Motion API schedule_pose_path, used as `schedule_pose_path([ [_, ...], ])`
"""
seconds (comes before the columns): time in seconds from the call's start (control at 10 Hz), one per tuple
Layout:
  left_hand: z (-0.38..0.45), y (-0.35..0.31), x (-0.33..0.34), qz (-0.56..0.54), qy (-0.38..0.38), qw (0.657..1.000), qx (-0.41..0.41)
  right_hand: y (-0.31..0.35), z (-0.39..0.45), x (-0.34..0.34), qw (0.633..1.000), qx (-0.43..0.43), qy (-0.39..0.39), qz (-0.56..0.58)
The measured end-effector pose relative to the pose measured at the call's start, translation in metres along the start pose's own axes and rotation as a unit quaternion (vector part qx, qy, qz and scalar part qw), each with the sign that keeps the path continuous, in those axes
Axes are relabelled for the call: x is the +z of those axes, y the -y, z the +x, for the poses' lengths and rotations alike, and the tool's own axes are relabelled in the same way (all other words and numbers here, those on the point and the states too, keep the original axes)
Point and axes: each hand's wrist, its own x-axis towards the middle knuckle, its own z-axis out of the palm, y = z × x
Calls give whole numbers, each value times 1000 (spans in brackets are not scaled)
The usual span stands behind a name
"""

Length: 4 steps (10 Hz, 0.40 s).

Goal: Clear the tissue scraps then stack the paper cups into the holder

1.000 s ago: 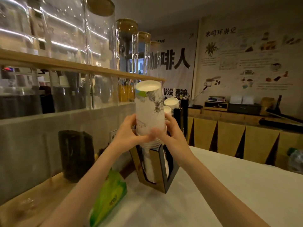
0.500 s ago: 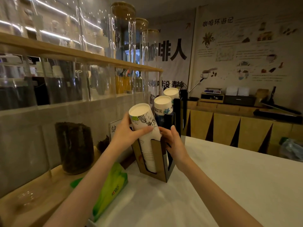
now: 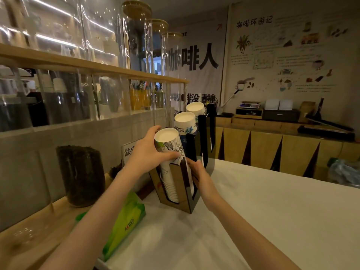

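Observation:
A stack of upside-down white paper cups point(image 3: 169, 145) with sketch prints stands in the nearest slot of a brown and black cup holder point(image 3: 180, 199) on the white counter. My left hand point(image 3: 148, 152) wraps around the top of that stack, thumb across the front. My right hand point(image 3: 196, 172) rests against the holder's right black edge, fingers along the stack's side. Two further cup stacks point(image 3: 185, 121) fill the slots behind. No tissue scraps show on the counter.
A green tissue pack point(image 3: 124, 225) lies left of the holder. A dark jar point(image 3: 81, 174) stands on the wooden ledge under a glass screen and shelf point(image 3: 93, 67). A white counter point(image 3: 272, 221) stretches right; a plastic bag point(image 3: 342, 172) sits at its far edge.
The cup stack has come down from chest height into the holder's front slot. Both hands followed it down, and my right hand slid from the stack to the holder's edge.

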Motion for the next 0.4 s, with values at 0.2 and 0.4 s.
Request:
schedule_pose_path([
  [0.2, 22, -54, -16, 191, 109, 975, -11, 60, -25, -34, 998, -23, 17, -63],
  [0.4, 54, -138, -21, 144, 83, 980, 109, 171, -119, -103, 933, -341, -52, -105],
])
